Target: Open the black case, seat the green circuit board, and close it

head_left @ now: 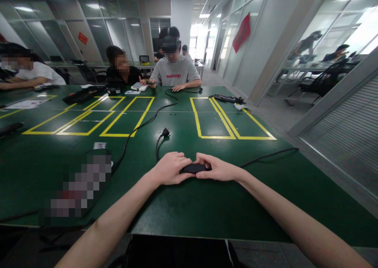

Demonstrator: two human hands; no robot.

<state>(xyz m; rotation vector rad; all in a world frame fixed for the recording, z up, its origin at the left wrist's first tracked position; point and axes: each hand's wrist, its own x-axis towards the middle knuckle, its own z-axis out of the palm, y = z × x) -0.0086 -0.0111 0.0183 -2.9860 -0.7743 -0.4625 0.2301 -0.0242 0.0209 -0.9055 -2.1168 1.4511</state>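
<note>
A small black adapter-like block (193, 168) lies on the green table (206, 205) between my two hands. My left hand (169, 167) curls around its left end, fingers closed on it. My right hand (217, 167) grips its right end the same way. A black cable (267, 156) runs off to the right from under my right hand. A second black cable with a plug (165, 133) loops on the table just beyond my left hand.
Yellow tape rectangles (218, 120) mark the tabletop. A long black cord (141, 124) crosses the table toward people seated at the far side. A blurred-out object (79, 185) lies at the near left. A black device (227, 99) rests at the far right.
</note>
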